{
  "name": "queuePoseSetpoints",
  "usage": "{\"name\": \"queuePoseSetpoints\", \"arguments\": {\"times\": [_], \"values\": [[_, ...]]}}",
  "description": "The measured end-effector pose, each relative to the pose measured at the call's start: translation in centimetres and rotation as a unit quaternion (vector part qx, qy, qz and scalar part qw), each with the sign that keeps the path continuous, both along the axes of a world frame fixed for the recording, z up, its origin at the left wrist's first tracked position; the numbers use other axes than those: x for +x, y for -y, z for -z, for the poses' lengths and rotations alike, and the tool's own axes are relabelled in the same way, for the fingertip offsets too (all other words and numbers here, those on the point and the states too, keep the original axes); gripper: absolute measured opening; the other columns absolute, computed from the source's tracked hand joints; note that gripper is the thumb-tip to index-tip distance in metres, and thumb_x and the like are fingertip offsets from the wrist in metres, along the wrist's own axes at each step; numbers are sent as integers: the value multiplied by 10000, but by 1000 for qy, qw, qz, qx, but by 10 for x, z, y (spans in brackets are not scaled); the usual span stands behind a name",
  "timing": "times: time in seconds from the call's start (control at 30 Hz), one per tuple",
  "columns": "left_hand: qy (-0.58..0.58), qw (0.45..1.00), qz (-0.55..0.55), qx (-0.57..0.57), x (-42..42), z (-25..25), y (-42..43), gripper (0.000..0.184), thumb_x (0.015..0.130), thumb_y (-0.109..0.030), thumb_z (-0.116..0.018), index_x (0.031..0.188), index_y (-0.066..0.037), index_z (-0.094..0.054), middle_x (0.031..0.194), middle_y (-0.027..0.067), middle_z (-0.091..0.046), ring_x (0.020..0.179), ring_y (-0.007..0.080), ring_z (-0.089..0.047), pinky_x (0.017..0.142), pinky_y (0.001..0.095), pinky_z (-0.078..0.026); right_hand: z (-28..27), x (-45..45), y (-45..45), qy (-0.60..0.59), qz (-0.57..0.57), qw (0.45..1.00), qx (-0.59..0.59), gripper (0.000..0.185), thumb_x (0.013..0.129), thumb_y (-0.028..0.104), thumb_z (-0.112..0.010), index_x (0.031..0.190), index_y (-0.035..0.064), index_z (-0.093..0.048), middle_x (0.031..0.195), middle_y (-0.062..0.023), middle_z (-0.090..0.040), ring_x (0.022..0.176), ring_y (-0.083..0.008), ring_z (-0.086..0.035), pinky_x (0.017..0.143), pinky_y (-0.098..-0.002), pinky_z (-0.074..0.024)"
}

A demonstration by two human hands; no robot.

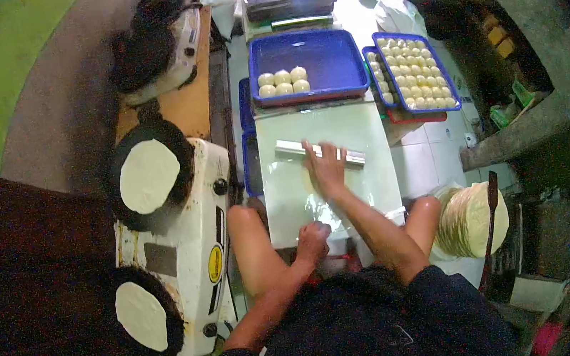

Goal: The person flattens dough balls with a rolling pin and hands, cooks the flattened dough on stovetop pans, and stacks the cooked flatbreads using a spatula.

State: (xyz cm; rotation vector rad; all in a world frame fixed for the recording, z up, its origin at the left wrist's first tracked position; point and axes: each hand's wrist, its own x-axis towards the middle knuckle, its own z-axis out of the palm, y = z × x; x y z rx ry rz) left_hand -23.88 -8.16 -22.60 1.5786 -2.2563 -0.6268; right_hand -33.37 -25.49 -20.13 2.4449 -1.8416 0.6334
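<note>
My right hand (327,170) lies over the middle of a shiny metal rolling pin (285,148), its fingers reaching across the pin. The pin rests at a slant on a pale, glossy work board (374,198). A thin yellowish patch, perhaps flattened dough, shows faintly beside the right wrist. Closer to my body, my left hand (313,241) is closed at the board's near edge; whatever its fingers hold is hidden. Beyond the pin stands a blue tray (328,64) with several round dough balls (283,83) in its left part.
On the left, a white gas stove (199,261) carries two dark pans, each with a flat dough round (149,176). At right are a blue tray of dough balls (419,74), a stack of flatbreads (474,220) and a long dark spatula (493,215). Another stove (187,36) sits farther back.
</note>
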Motion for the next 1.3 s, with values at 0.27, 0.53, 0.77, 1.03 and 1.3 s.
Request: {"name": "queuePoseSetpoints", "arguments": {"times": [0.27, 0.53, 0.77, 1.03, 1.3], "values": [[-13, 1000, 2, -20, -4, 4, -8, 209, 708, -17, -591, 893, -106, -625, 900, 107, -620, 934, 314, -598, 799, 471, -429, -2, -2, 4, 112, 15, 992, 56, 394, 894, 288, -674, 1275, 192, -641, 1472, -202, -392, 1367, -446, -351, 1149, -648, -185], [-48, 989, -24, 141, -1, -5, -1, 242, 682, -50, -642, 906, -141, -656, 928, 91, -644, 944, 297, -620, 807, 454, -439, -12, -8, -11, 48, -57, 974, 212, 643, 885, 227, -646, 1496, 263, -450, 1618, -257, -175, 1456, -487, -269, 1176, -659, -160], [28, 999, 14, 25, -1, -6, -1, 189, 688, -72, -658, 864, -141, -677, 964, 66, -672, 952, 282, -626, 804, 457, -442, -21, -3, -26, 57, 55, 991, 108, 447, 913, 245, -562, 1359, 243, -602, 1633, -249, -142, 1459, -498, -254, 1145, -681, -212], [94, 993, 1, 72, -1, -2, 1, 261, 683, -96, -696, 940, -135, -673, 997, 59, -665, 1003, 281, -615, 907, 449, -421, -27, -2, -17, 54, 40, 994, 89, 441, 920, 136, -530, 1355, 182, -585, 1250, -196, -613, 990, -331, -651, 842, -503, -498], [8, 999, 18, 50, 4, -7, -1, 430, 620, -134, -782, 1023, -128, -635, 991, 78, -651, 1007, 303, -608, 894, 476, -417, -9, -16, 19, 121, 55, 989, 67, 201, 905, 213, -542, 844, 106, -701, 1097, -157, -689, 1198, -303, -570, 1138, -606, -237]]}}
